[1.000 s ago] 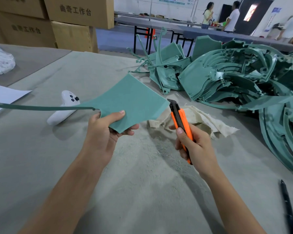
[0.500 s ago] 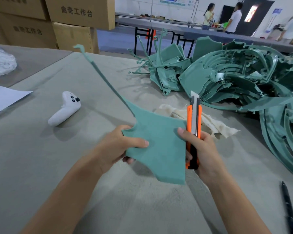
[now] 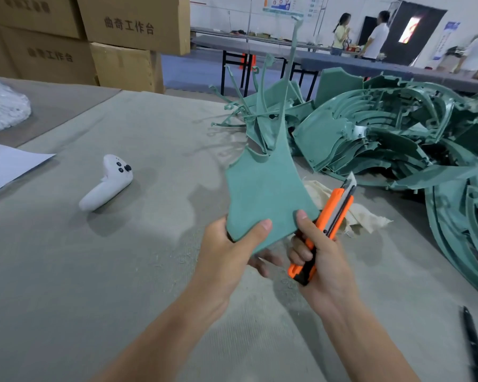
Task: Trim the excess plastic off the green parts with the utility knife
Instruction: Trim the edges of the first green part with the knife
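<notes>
Your left hand (image 3: 226, 252) pinches the flat green plastic part (image 3: 268, 194) upright above the grey counter (image 3: 94, 271); just right of that part, your right hand (image 3: 326, 260) wraps its grip round the orange utility knife (image 3: 332, 216).

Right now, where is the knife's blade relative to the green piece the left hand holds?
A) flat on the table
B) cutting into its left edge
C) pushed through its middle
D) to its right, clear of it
D: the blade of the knife in the right hand points up to the right of the green piece, with a gap between them; the left hand grips its bottom.
</notes>
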Demonstrator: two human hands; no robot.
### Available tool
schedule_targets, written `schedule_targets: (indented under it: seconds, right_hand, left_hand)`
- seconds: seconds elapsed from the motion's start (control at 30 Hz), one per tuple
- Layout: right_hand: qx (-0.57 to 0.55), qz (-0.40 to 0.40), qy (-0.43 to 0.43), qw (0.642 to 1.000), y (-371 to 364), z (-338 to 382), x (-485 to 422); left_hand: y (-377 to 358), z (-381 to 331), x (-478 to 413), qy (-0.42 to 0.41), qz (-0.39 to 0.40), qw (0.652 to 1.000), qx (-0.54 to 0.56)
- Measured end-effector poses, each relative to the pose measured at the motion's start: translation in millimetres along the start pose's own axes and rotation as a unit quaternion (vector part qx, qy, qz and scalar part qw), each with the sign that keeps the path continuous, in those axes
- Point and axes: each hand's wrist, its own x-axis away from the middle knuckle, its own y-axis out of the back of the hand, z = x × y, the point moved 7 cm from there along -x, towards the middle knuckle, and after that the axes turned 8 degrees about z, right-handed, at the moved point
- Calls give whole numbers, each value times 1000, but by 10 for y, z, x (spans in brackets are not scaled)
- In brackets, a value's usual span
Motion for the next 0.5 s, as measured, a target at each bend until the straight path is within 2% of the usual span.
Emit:
schedule_targets:
  seconds: [0.17, 0.23, 0.3, 0.4, 0.5]
  right_hand:
    - [-80, 15, -44, 996, -39, -131, -15]
    - [-13, 22, -45, 999, -33, -111, -14]
    - [84, 8, -10, 996, -7, -13, -11]
    - [195, -36, 88, 976, 52, 207, 14]
    - [278, -15, 188, 942, -1, 377, 62]
  left_hand:
    - [-29, 24, 33, -46, -48, 997, -26]
    - [33, 9, 48, -60, -94, 993, -47]
    - [119, -69, 50, -87, -132, 983, -97]
    - [277, -237, 72, -138, -187, 953, -194]
    - [416, -367, 87, -164, -222, 909, -312]
